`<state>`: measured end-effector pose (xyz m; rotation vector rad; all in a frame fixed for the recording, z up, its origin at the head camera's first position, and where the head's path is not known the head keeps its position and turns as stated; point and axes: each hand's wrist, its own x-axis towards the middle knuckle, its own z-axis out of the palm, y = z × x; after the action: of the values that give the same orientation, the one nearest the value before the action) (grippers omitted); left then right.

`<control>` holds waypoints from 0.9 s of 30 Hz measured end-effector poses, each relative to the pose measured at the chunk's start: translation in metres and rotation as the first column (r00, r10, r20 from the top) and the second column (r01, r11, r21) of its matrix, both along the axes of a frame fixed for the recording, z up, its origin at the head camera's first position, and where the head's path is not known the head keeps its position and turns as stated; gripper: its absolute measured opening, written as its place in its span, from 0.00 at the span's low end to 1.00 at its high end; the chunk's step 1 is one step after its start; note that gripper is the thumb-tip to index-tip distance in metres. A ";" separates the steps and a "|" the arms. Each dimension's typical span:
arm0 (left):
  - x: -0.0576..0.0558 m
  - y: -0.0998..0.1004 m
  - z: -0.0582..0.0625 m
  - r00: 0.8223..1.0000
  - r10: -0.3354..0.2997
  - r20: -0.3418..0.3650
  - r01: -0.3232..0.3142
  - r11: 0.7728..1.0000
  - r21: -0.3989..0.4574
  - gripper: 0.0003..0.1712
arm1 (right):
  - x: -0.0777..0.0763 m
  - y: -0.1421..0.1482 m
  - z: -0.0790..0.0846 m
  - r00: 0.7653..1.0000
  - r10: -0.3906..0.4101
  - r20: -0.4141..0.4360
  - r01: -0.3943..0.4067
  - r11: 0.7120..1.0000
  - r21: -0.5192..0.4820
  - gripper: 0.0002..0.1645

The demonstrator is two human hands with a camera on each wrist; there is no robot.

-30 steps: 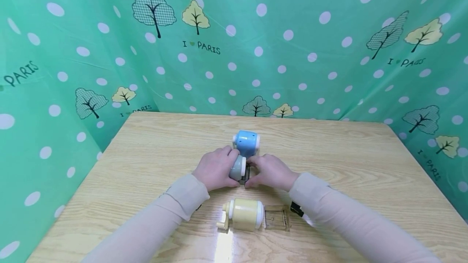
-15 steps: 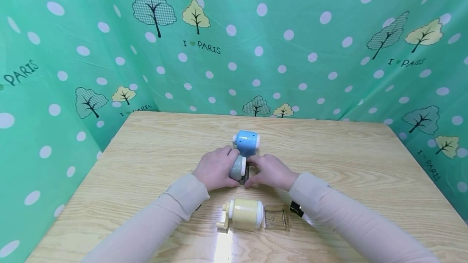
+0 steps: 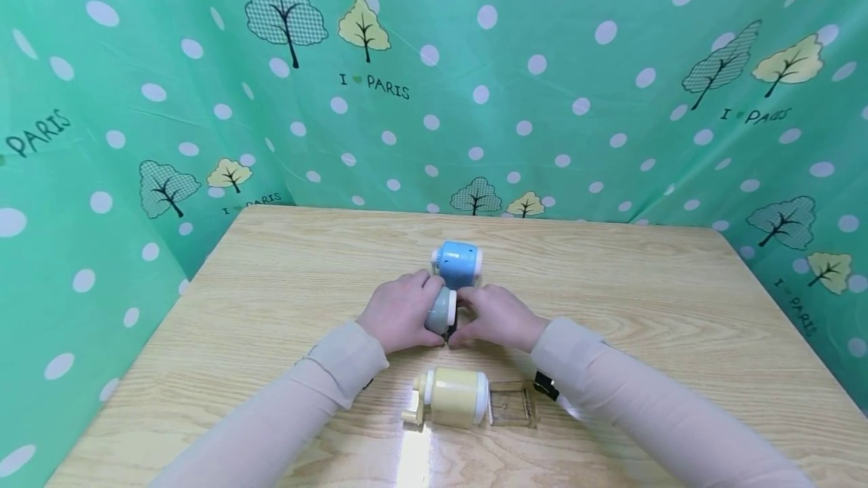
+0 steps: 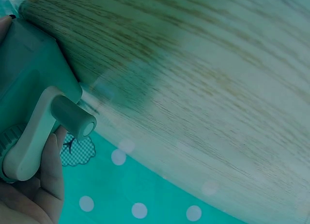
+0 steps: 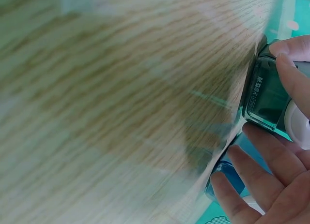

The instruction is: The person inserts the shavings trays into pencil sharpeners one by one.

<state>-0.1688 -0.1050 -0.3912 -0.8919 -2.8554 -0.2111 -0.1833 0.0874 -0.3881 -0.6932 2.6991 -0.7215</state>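
Note:
My left hand grips a grey-green crank pencil sharpener from its left side, near the table's middle. Its crank handle points toward the camera in the left wrist view. Opposite, my right hand pinches the sharpener's clear dark shavings drawer between thumb and fingers. The drawer sits at the sharpener's base, almost flush with it, below the white ring. My other right fingers spread beside it. In the head view the drawer is mostly hidden by my hands.
Just behind stands a blue pencil sharpener, close to my fingers. Nearer me lies a yellow crank pencil sharpener, its clear brownish drawer extending right. The wooden table meets a green dotted curtain at the back.
My right hand has moved slightly left, pushing the shavings drawer further into the grey-green sharpener. My left hand keeps its hold, and the other two sharpeners have not moved.

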 end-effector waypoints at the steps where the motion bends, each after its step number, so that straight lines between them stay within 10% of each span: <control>1: 0.000 0.000 0.000 1.000 0.000 -0.002 0.000 1.000 0.001 0.42 | 0.000 0.000 0.000 1.000 0.000 -0.001 0.000 1.000 0.003 0.42; 27: 0.000 0.000 0.000 1.000 0.009 0.010 -0.009 1.000 0.007 0.42 | -0.002 0.001 0.002 1.000 -0.008 0.008 0.008 1.000 0.014 0.38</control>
<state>-0.1685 -0.1046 -0.3916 -0.8795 -2.8657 -0.2256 -0.1855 0.0880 -0.3862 -0.6745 2.6982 -0.7059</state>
